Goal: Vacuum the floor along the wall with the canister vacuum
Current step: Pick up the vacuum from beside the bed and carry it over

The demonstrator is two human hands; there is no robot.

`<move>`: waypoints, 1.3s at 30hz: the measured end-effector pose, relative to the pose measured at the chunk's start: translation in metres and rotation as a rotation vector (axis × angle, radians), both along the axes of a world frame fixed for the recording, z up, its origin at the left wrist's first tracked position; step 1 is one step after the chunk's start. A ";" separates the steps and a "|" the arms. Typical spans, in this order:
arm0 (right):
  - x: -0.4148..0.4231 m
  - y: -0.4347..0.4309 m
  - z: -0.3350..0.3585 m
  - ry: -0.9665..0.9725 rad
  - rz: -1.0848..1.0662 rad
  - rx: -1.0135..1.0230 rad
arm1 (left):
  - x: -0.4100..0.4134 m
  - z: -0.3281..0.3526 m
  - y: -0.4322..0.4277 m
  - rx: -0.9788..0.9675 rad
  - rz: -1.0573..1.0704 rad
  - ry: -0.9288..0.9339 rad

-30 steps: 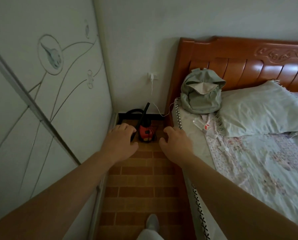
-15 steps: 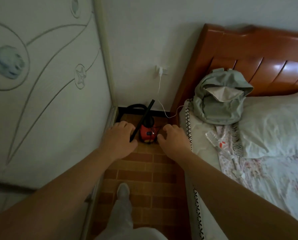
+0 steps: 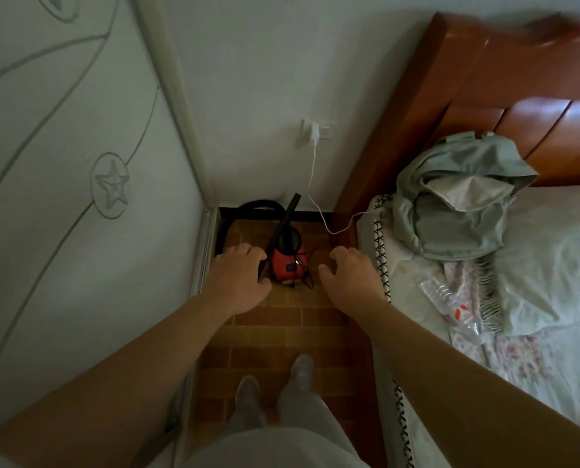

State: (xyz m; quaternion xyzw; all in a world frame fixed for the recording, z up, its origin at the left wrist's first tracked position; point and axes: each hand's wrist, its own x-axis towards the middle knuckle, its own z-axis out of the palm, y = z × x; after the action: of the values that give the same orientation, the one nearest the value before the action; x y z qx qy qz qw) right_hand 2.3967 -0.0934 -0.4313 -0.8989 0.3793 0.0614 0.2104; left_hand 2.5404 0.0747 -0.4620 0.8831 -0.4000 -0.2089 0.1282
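Left of centre, the left hand (image 3: 238,280) hovered with fingers loosely curled, holding nothing, just beside the black plastic wand (image 3: 281,228). The small red canister vacuum (image 3: 286,265) stood mid-frame on the brick-patterned floor (image 3: 281,332), near the far wall. The right hand (image 3: 349,278) hung spread and empty. The thin white charger cable (image 3: 319,214) dangling nearby might snag if the vacuum were lifted carelessly.
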 end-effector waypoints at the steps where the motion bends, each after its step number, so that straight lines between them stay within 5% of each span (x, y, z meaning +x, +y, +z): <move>1: 0.010 -0.009 -0.007 0.003 0.004 0.010 | 0.009 -0.006 -0.009 0.011 0.004 0.007; 19: 0.158 -0.190 -0.151 0.186 0.032 0.259 | 0.143 -0.143 -0.149 0.222 0.142 0.220; 29: 0.199 -0.190 -0.337 0.308 -0.101 0.394 | 0.190 -0.314 -0.176 0.243 0.186 0.357; 39: 0.209 -0.205 -0.520 0.406 -0.046 0.299 | 0.204 -0.480 -0.192 0.180 0.275 0.439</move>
State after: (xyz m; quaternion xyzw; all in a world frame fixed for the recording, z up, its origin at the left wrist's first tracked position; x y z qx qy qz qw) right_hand 2.6055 -0.2987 -0.9513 -0.8183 0.4208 0.2911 0.2618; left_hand 2.7445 -0.1177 -0.9419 0.8705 -0.2186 -0.4109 0.1600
